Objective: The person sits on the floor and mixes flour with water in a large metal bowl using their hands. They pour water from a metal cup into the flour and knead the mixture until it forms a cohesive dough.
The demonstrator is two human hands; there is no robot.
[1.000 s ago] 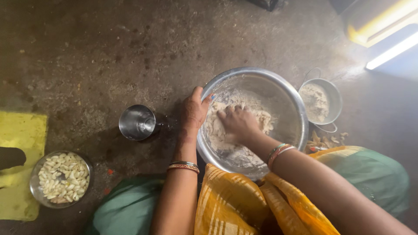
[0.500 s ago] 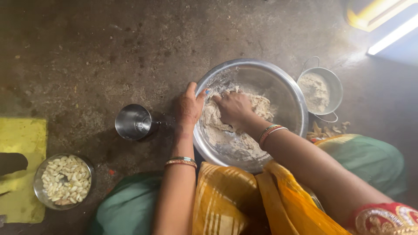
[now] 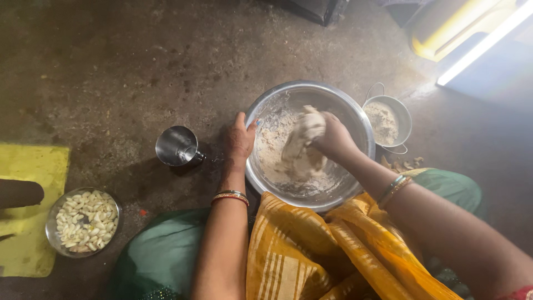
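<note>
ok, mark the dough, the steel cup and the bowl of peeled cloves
dough (image 3: 302, 139), head view, upper middle of the lump
steel cup (image 3: 176, 146), head view, inside wall
bowl of peeled cloves (image 3: 51, 215), head view, left rim
</note>
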